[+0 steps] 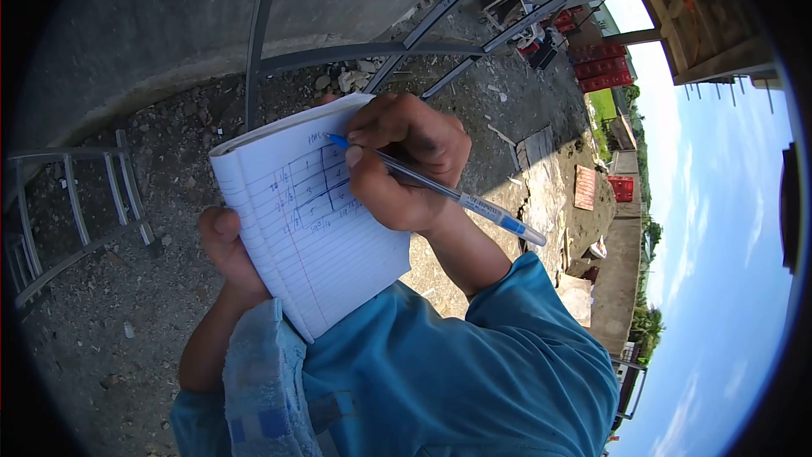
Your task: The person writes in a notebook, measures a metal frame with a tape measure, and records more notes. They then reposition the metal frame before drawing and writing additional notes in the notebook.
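My left hand [228, 250] grips a lined notebook [338, 279] along its folded left edge, with the thumb at the page; its other fingers are hidden behind. On the open page is a hand-drawn table in blue ink, with small figures in and around its cells and a short word above it. My right hand [414, 161] is closed around a clear ballpoint pen [461, 196] with blue parts. The pen's blue tip touches or nearly touches the page near the written word. The right hand covers the page's upper right part.
Metal framing [364, 53] crosses beside a concrete wall [169, 25]. A ladder-like metal frame [80, 203] lies over rubble ground [127, 313]. Red crates [602, 68] stand farther off. A light blue towel [264, 381] hangs over my blue shirt [457, 372].
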`<state>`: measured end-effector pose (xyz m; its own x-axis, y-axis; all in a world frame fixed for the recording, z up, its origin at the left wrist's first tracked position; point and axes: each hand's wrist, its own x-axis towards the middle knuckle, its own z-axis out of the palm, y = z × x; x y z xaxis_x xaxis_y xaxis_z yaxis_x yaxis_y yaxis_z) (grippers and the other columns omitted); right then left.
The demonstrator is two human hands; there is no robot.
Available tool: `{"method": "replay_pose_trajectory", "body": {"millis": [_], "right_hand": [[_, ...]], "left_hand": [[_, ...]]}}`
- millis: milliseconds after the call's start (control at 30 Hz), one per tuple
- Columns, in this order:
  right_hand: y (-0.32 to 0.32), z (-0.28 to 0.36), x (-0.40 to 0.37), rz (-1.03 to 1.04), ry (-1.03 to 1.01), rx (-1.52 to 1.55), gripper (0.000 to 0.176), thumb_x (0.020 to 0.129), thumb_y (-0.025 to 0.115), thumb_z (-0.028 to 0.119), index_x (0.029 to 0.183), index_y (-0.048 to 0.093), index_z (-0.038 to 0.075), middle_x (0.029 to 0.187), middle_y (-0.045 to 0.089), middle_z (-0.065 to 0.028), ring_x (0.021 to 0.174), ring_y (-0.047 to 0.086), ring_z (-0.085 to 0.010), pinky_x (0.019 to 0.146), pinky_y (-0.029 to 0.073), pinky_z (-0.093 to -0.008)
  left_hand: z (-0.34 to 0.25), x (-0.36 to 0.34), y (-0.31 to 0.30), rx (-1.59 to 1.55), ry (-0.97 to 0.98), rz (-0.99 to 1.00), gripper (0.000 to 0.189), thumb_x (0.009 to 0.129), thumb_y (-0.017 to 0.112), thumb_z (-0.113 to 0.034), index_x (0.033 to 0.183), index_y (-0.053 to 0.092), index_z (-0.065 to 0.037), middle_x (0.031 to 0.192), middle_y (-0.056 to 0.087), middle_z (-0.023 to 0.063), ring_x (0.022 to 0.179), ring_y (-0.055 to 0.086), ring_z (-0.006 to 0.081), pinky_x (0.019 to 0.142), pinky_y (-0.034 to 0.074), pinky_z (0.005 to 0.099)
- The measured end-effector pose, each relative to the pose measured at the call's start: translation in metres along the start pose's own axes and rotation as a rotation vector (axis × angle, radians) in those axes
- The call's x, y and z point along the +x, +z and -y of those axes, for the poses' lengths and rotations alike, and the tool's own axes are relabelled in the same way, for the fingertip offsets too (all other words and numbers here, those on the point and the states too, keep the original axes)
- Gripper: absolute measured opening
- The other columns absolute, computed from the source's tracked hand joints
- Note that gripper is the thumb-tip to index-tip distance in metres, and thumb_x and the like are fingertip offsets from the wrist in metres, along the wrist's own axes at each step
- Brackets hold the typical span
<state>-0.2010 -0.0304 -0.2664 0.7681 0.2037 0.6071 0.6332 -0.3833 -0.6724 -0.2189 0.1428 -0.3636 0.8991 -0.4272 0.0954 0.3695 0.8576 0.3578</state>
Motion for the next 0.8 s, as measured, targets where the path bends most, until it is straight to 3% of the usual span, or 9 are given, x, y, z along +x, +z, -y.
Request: {"method": "replay_pose_trajectory", "body": {"millis": [100, 233, 400, 633, 800], "right_hand": [[0.003, 0.001, -0.001, -0.027, 0.037, -0.021, 0.007, 0.069, 0.057, -0.008, 0.070, 0.052, -0.003, 0.069, 0.059, -0.0138, 0.062, 0.060, -0.0139, 0.079, 0.055, -0.0362], [-0.002, 0.000, -0.001, 0.026, 0.020, -0.018, 0.007, 0.069, 0.056, -0.008, 0.071, 0.052, -0.003, 0.069, 0.059, -0.0143, 0.062, 0.060, -0.0143, 0.072, 0.055, -0.0327], [-0.011, 0.012, -0.002, -0.025, 0.084, -0.055, 0.007, 0.069, 0.057, -0.007, 0.073, 0.052, -0.003, 0.068, 0.059, -0.0143, 0.061, 0.059, -0.0144, 0.062, 0.051, -0.0270], [-0.008, 0.006, -0.004, 0.023, 0.018, -0.099, 0.008, 0.069, 0.059, -0.007, 0.073, 0.053, -0.003, 0.069, 0.060, -0.0140, 0.060, 0.059, -0.0137, 0.060, 0.050, -0.0251], [-0.009, 0.004, -0.001, 0.050, -0.019, -0.084, 0.009, 0.069, 0.059, -0.008, 0.072, 0.053, -0.002, 0.069, 0.060, -0.0134, 0.059, 0.058, -0.0128, 0.059, 0.049, -0.0239]], "left_hand": [[0.000, 0.000, 0.003, 0.006, 0.001, -0.022, 0.054, 0.090, 0.054, -0.045, 0.114, 0.049, 0.003, 0.107, 0.062, 0.0193, 0.090, 0.067, 0.0221, 0.077, 0.060, 0.0356], [-0.001, 0.001, 0.009, -0.006, -0.031, -0.034, 0.060, 0.088, 0.054, -0.046, 0.115, 0.049, 0.006, 0.106, 0.063, 0.0190, 0.090, 0.067, 0.0218, 0.076, 0.060, 0.0345], [0.002, 0.000, -0.001, -0.024, -0.004, 0.010, 0.056, 0.089, 0.054, -0.045, 0.114, 0.050, 0.005, 0.102, 0.064, 0.0184, 0.087, 0.068, 0.0203, 0.072, 0.060, 0.0322], [0.001, -0.002, 0.004, 0.038, 0.051, -0.049, 0.040, 0.091, 0.053, -0.042, 0.103, 0.050, -0.003, 0.098, 0.065, 0.0163, 0.085, 0.068, 0.0183, 0.069, 0.061, 0.0310], [0.000, -0.002, -0.001, 0.092, 0.069, -0.028, 0.041, 0.091, 0.054, -0.043, 0.101, 0.050, -0.003, 0.098, 0.065, 0.0164, 0.084, 0.069, 0.0189, 0.068, 0.062, 0.0313]]}}
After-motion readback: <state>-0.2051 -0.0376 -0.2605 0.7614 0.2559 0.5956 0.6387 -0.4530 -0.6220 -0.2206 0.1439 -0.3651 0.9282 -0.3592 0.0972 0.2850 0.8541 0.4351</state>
